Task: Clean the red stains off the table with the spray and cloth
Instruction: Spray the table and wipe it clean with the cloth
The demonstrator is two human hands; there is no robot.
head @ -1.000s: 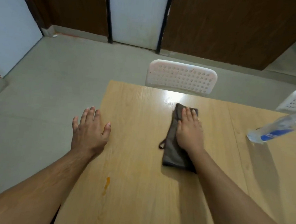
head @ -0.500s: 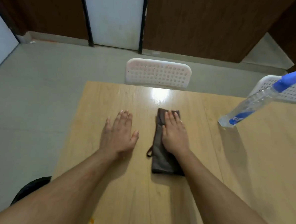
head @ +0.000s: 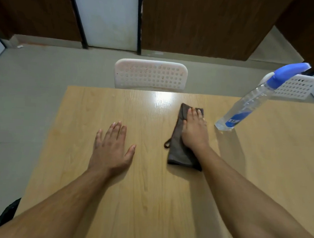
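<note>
cloth (head: 178, 147) lies flat under right hand (head: 195, 131), spray bottle (head: 249, 102) just beside.

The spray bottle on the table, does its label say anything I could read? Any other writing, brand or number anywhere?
Spray bottle: its blue label carries a small white patch with dark marks, too small and blurred to read.
Cloth, table, the two white chairs: no writing visible.
No text can be read anywhere in this view.

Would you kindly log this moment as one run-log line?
left hand: flat on table | right hand: pressing brown cloth | spray bottle: upright, untouched | stains: none visible
</note>
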